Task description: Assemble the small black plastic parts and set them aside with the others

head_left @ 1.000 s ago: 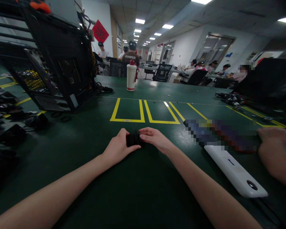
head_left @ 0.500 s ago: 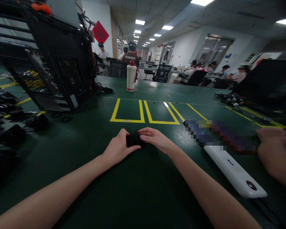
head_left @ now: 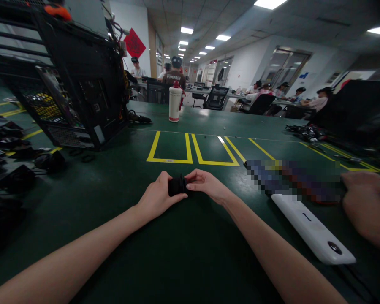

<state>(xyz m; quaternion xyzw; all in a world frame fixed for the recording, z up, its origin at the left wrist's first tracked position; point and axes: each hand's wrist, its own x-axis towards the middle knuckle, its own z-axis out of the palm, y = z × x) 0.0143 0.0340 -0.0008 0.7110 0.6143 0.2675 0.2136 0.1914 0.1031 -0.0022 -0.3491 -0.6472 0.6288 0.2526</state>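
Observation:
A small black part (head_left: 176, 185), roughly cylindrical with a raised flange, is held low over the green table (head_left: 174, 245). My left hand (head_left: 158, 190) is wrapped round its left end, thumb in front and fingers behind. From the other side, the fingertips and thumb of my right hand (head_left: 204, 185) pinch its right end by the flange. The part is too dark to tell its exact kind, and my fingers cover some of it.
An open computer case (head_left: 82, 93) stands at left, with several black parts (head_left: 15, 177) beside it. Yellow tape (head_left: 169, 161) marks the table ahead of my hands, before a white tumbler (head_left: 175, 103). At right are a white power strip (head_left: 313, 230) and another person's hand (head_left: 364, 194).
Both hands keep their hold on the black part in nearly the same place. The view has shifted very slightly.

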